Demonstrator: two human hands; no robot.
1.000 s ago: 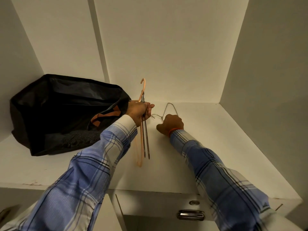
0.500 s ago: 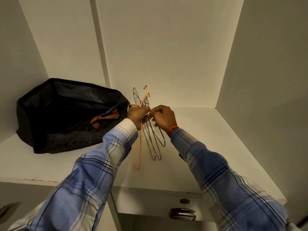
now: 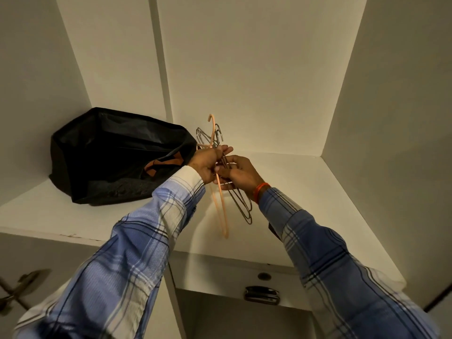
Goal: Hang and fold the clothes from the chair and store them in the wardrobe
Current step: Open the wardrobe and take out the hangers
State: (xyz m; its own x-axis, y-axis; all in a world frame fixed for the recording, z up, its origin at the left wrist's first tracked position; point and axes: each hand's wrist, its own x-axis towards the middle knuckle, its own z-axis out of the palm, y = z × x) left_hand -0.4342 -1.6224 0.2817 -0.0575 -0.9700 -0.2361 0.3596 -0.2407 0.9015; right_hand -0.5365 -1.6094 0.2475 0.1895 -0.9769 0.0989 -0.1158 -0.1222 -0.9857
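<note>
Gripping a bunch of hangers above the shelf point(image 3: 318, 192), near its back edge: left hand point(image 3: 204, 165) curling round the necks, right hand point(image 3: 241, 173) pinching the wires just below and touching the left. Running long axis from the hooks, up and back, down toward the shelf's front edge. Counting one orange hanger point(image 3: 221, 206); metal hangers point(image 3: 241, 204) looking like three, overlapping too much for certainty. Sitting at the back left corner: one bag point(image 3: 117, 155). Showing no clothes.

shiny metal hangers point(image 3: 241, 204), likely plastic orange hanger point(image 3: 221, 209)
</note>
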